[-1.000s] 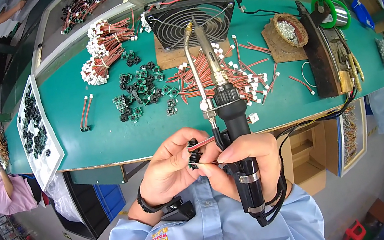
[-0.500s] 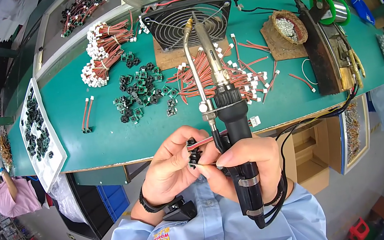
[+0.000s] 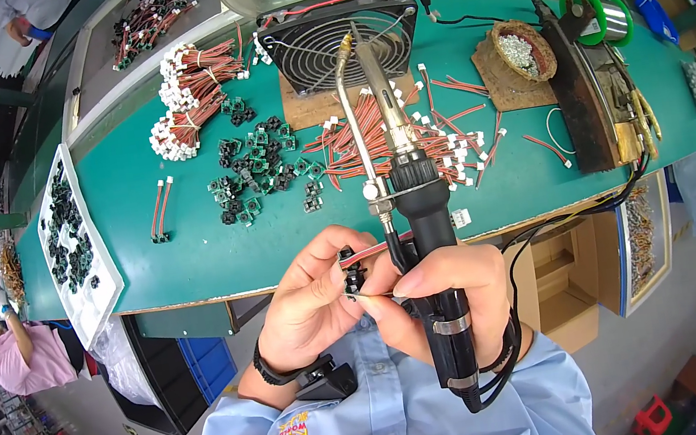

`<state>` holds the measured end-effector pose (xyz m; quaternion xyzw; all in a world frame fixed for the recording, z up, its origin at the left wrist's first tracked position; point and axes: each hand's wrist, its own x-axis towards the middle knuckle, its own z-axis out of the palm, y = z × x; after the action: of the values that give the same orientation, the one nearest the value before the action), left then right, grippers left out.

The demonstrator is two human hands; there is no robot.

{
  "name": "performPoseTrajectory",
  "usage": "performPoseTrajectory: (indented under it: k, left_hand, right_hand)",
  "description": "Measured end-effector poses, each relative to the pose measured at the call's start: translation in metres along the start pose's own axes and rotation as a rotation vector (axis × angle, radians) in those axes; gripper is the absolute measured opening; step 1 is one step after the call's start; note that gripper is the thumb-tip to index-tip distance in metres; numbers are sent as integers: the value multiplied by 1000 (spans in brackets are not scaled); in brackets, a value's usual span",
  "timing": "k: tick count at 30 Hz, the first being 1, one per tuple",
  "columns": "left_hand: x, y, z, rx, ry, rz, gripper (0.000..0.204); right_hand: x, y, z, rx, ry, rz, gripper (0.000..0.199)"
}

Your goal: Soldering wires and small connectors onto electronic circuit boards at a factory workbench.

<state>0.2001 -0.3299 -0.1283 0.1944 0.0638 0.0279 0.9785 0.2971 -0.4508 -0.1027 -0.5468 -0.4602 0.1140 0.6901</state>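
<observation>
My left hand (image 3: 305, 300) is closed, pinching a small black part (image 3: 353, 273) that looks like those piled on the bench. A red and dark wire lead (image 3: 368, 252) runs right from it, passing behind the tool toward a white connector (image 3: 462, 218). In my right hand (image 3: 480, 288) is a soldering iron (image 3: 426, 210), with a thin metal feed tube (image 3: 357, 139) clamped alongside and its tip pointing away from me. My right thumb and index finger reach the black part's lower end; a thin strand seems to lie between them, too small to name.
A black fan (image 3: 339, 39) stands behind the tip. Wire leads (image 3: 363, 139) lie before it, bundled leads (image 3: 186, 107) and black-green parts (image 3: 259, 163) to its left. At right are a bowl of pellets (image 3: 524, 52), a solder spool (image 3: 597, 14) and trailing cables (image 3: 539, 229).
Both hands keep nearly the same place and hold. Small finger shifts show at the black part. Another person's hand with a blue band has appeared at the upper left.
</observation>
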Motion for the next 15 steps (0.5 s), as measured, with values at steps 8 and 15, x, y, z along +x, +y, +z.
performPoseTrajectory:
  k: [8,15]
  left_hand:
    - [-1,0,4,15,47,-5,27]
    - [0,-1,0,-38,-12,-20,31]
  right_hand:
    - [2,1,0,-50,8,-48,42]
    - [1,3,0,-45,9,-35,43]
